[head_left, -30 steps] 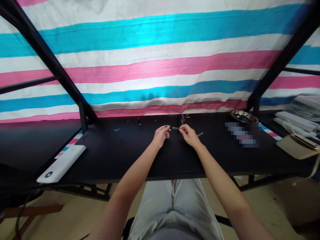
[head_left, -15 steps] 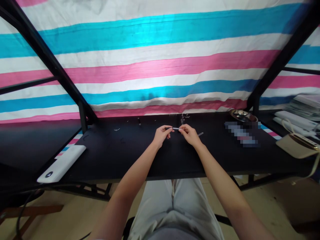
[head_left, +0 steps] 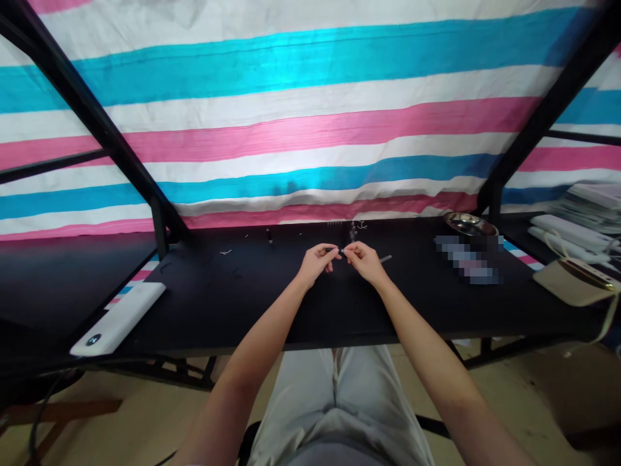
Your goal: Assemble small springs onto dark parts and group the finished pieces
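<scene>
A: Where's the rod (head_left: 341, 250)?

B: Between the hands, over the middle of the table (head_left: 272, 310). Most of it hides behind fingers, so I can't tell whether it's one piece or two.

A: And the grip?

B: The left hand (head_left: 315, 263) pinches one end, thumb against fingers; the right hand (head_left: 365, 261) pinches the other, fingertips nearly meeting.

A: How would you handle it well?

B: Lightly, I'd say: both ends in one line, left steady, any adjusting done with the right fingertips. Low over the table, too, clear of the strip (head_left: 386, 259) just beside the right hand.
</scene>
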`<control>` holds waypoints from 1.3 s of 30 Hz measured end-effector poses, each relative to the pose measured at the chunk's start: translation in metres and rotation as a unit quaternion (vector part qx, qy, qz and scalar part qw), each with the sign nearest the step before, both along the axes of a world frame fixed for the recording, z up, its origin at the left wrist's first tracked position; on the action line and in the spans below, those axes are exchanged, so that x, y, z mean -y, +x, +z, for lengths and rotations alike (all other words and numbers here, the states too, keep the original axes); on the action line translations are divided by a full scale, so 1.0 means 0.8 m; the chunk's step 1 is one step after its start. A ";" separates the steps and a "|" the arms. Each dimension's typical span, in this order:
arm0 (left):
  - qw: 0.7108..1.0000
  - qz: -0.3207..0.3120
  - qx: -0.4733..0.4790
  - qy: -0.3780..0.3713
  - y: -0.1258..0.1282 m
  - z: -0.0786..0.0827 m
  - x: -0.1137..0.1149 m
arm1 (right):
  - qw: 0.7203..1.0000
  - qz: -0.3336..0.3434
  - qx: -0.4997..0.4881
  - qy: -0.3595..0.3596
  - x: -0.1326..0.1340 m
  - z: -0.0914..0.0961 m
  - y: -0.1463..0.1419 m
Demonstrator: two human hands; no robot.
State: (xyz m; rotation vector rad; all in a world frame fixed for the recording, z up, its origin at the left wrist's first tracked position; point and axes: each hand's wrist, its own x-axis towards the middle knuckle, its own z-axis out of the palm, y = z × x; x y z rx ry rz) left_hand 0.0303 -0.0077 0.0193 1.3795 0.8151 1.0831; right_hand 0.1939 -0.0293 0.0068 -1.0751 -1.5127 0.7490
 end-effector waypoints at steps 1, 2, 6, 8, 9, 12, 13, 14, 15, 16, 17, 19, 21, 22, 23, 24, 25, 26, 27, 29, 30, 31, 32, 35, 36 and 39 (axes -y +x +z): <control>1.000 0.024 0.002 0.008 0.000 0.000 -0.001 | 1.000 -0.010 -0.008 0.000 -0.001 0.000 0.001; 0.998 0.056 0.005 0.022 0.000 0.000 -0.001 | 1.000 -0.021 -0.017 0.001 -0.002 -0.001 0.003; 0.980 0.171 -0.002 0.102 -0.001 -0.002 -0.002 | 0.998 -0.049 -0.040 0.012 -0.004 -0.003 0.006; 0.975 0.183 -0.023 0.124 -0.001 -0.003 0.001 | 0.998 -0.052 -0.037 0.013 -0.004 -0.003 0.006; 0.974 0.184 -0.032 0.129 0.000 -0.003 0.003 | 0.998 -0.054 -0.036 0.013 -0.004 -0.003 0.005; 0.974 0.178 -0.040 0.133 0.001 -0.003 0.007 | 0.997 -0.058 -0.039 0.016 -0.002 -0.002 0.002; 0.975 0.176 -0.040 0.131 0.002 -0.002 0.008 | 0.997 -0.058 -0.039 0.017 -0.001 -0.002 0.001; 0.976 0.174 -0.039 0.129 0.002 -0.002 0.008 | 0.997 -0.057 -0.039 0.018 -0.001 -0.001 0.001; 0.977 0.170 -0.037 0.125 0.002 -0.002 0.008 | 0.998 -0.056 -0.038 0.018 -0.001 -0.001 0.000; 0.978 0.167 -0.034 0.119 0.002 -0.002 0.008 | 0.998 -0.056 -0.036 0.018 0.000 -0.001 0.000; 0.980 0.164 -0.030 0.112 0.003 -0.002 0.007 | 0.998 -0.054 -0.034 0.017 0.000 -0.002 -0.001; 0.982 0.157 -0.019 0.098 0.003 -0.002 0.006 | 0.998 -0.054 -0.032 0.016 0.000 -0.002 -0.001; 0.985 0.148 -0.010 0.086 0.004 -0.002 0.005 | 0.998 -0.054 -0.034 0.019 0.001 -0.002 -0.001; 0.987 0.142 -0.005 0.080 0.004 -0.002 0.004 | 0.998 -0.054 -0.035 0.021 0.001 -0.002 -0.002; 0.988 0.135 -0.001 0.074 0.004 -0.001 0.004 | 0.998 -0.052 -0.038 0.021 0.001 -0.002 -0.002; 0.989 0.128 0.002 0.068 0.005 -0.001 0.003 | 0.998 -0.049 -0.042 0.021 0.002 -0.003 -0.003; 0.990 0.122 0.006 0.064 0.005 0.000 0.003 | 0.998 -0.046 -0.045 0.020 0.003 -0.003 -0.004; 0.991 0.117 0.009 0.062 0.005 0.000 0.003 | 0.998 -0.043 -0.048 0.018 0.003 -0.003 -0.004; 0.992 0.112 0.013 0.060 0.005 0.001 0.003 | 0.998 -0.041 -0.049 0.018 0.004 -0.003 -0.005; 0.993 0.106 0.023 0.055 0.005 0.003 0.003 | 0.998 -0.038 -0.047 0.019 0.004 -0.004 -0.007; 0.993 0.105 0.028 0.051 0.005 0.004 0.004 | 0.998 -0.036 -0.046 0.021 0.004 -0.005 -0.008; 0.993 0.105 0.033 0.048 0.005 0.004 0.004 | 0.998 -0.035 -0.046 0.023 0.004 -0.005 -0.008; 0.993 0.105 0.037 0.045 0.006 0.005 0.005 | 0.998 -0.034 -0.047 0.025 0.004 -0.006 -0.009; 0.993 0.105 0.042 0.043 0.006 0.006 0.006 | 0.998 -0.038 -0.046 0.027 0.004 -0.008 -0.009; 0.993 0.104 0.041 0.044 0.005 0.006 0.006 | 0.998 -0.039 -0.044 0.027 0.004 -0.009 -0.009; 0.993 0.099 0.036 0.046 0.005 0.006 0.006 | 0.998 -0.037 -0.041 0.024 0.004 -0.010 -0.009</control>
